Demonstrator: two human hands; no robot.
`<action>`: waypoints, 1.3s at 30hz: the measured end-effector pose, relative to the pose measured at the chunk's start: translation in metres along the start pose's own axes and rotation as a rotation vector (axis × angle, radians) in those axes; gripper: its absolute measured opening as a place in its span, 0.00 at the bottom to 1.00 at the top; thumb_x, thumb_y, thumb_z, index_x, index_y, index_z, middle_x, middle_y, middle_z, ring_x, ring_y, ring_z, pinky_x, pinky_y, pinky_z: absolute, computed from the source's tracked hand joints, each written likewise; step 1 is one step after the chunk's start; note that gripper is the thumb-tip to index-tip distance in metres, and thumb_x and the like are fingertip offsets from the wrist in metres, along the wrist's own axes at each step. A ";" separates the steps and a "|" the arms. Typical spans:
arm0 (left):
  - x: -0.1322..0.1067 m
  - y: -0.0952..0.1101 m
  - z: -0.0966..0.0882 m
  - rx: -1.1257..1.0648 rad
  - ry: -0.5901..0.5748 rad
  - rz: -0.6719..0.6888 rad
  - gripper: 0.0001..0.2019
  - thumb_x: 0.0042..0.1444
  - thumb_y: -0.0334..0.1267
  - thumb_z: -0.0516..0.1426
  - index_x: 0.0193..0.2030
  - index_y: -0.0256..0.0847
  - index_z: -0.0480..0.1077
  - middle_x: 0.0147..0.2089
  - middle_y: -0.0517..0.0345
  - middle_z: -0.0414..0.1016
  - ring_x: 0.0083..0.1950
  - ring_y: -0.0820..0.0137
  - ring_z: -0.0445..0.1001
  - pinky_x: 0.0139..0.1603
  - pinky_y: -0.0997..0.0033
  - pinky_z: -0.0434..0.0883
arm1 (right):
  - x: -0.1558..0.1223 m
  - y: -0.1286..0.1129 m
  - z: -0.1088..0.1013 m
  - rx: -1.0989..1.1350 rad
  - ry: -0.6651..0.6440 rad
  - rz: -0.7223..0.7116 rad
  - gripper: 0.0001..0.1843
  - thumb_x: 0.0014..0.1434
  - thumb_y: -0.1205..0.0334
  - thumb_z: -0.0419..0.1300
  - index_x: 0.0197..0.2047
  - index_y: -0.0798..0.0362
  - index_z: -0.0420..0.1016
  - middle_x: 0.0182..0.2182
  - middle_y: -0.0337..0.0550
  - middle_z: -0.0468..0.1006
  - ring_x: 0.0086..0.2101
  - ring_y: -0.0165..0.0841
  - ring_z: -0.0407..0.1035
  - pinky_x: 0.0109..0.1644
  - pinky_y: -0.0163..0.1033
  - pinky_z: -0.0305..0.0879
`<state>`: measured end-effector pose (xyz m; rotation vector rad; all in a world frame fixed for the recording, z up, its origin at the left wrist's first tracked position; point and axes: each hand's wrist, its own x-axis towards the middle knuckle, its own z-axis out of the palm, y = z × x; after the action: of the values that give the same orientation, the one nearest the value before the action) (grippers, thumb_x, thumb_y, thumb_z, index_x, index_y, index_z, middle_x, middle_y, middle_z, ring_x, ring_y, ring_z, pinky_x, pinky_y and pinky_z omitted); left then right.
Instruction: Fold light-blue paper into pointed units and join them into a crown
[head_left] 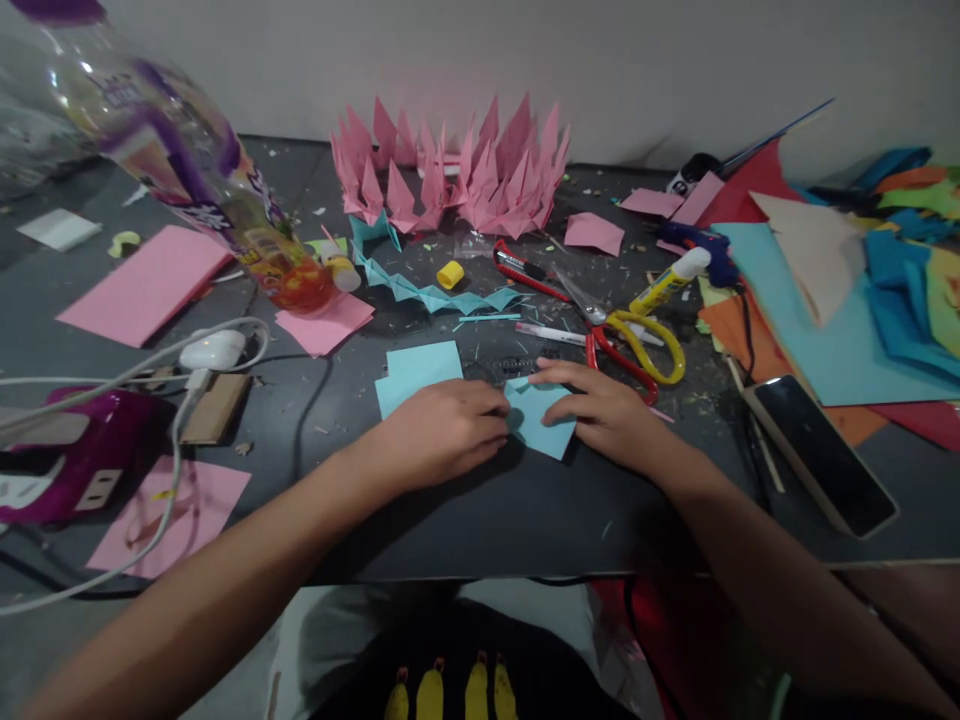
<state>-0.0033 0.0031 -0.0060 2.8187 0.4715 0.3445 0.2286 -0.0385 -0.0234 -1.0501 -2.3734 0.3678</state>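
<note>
A small light blue paper square (pixel 546 425) lies on the dark table between my hands, its upper edge folded or creased. My left hand (pixel 454 425) has its fingers curled together at the paper's left edge, the thumb hidden. From the other side my right hand (pixel 611 408) grips the same sheet, with bent fingertips on its top and right edge. More light blue paper squares (pixel 420 368) lie partly beneath my left hand. Behind them stretches a folded light blue paper chain (pixel 435 297). Farther back stands a ring of pink folded-paper points (pixel 450 180).
Red-and-yellow scissors (pixel 619 340), a red cutter (pixel 529 270) and a glue stick (pixel 667 282) lie beyond my right hand. A phone (pixel 821 450) rests at right near coloured paper sheets (pixel 795 350). A tall bottle (pixel 202 160), pink paper (pixel 150 285) and white cables (pixel 178 440) occupy the left.
</note>
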 end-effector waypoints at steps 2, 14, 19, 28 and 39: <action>0.001 0.004 0.003 0.083 -0.026 -0.008 0.10 0.61 0.35 0.50 0.38 0.37 0.72 0.40 0.54 0.74 0.42 0.67 0.72 0.44 0.66 0.69 | 0.000 0.001 -0.002 -0.108 0.001 0.023 0.15 0.55 0.77 0.50 0.32 0.49 0.74 0.50 0.44 0.72 0.55 0.39 0.61 0.55 0.52 0.61; 0.002 0.048 0.014 0.290 -0.006 -0.158 0.07 0.58 0.32 0.52 0.35 0.33 0.69 0.33 0.53 0.70 0.34 0.65 0.69 0.32 0.66 0.68 | -0.005 -0.025 -0.021 -0.343 -0.177 -0.107 0.13 0.61 0.69 0.50 0.34 0.55 0.75 0.34 0.48 0.77 0.35 0.36 0.69 0.37 0.41 0.64; 0.003 0.050 0.017 0.257 -0.034 -0.111 0.08 0.60 0.33 0.50 0.39 0.32 0.69 0.40 0.49 0.71 0.41 0.63 0.70 0.36 0.65 0.68 | -0.009 -0.014 -0.020 -0.173 -0.226 0.024 0.14 0.62 0.69 0.48 0.39 0.52 0.76 0.38 0.46 0.78 0.39 0.35 0.71 0.42 0.42 0.68; 0.005 0.049 0.014 0.205 -0.104 -0.102 0.15 0.61 0.39 0.51 0.50 0.32 0.66 0.41 0.51 0.71 0.41 0.63 0.71 0.37 0.65 0.68 | -0.008 -0.012 -0.024 0.099 -0.220 0.303 0.10 0.60 0.62 0.55 0.35 0.49 0.78 0.40 0.44 0.76 0.41 0.34 0.72 0.47 0.42 0.68; 0.005 0.048 0.016 0.208 -0.114 -0.095 0.18 0.60 0.42 0.52 0.51 0.29 0.66 0.39 0.51 0.70 0.42 0.63 0.70 0.38 0.65 0.67 | 0.001 -0.016 -0.018 0.216 -0.124 0.522 0.06 0.56 0.63 0.57 0.28 0.53 0.73 0.32 0.41 0.72 0.34 0.32 0.69 0.40 0.39 0.65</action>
<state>0.0197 -0.0425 -0.0061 2.9813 0.6479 0.1200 0.2282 -0.0473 -0.0010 -1.5673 -2.0701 0.8755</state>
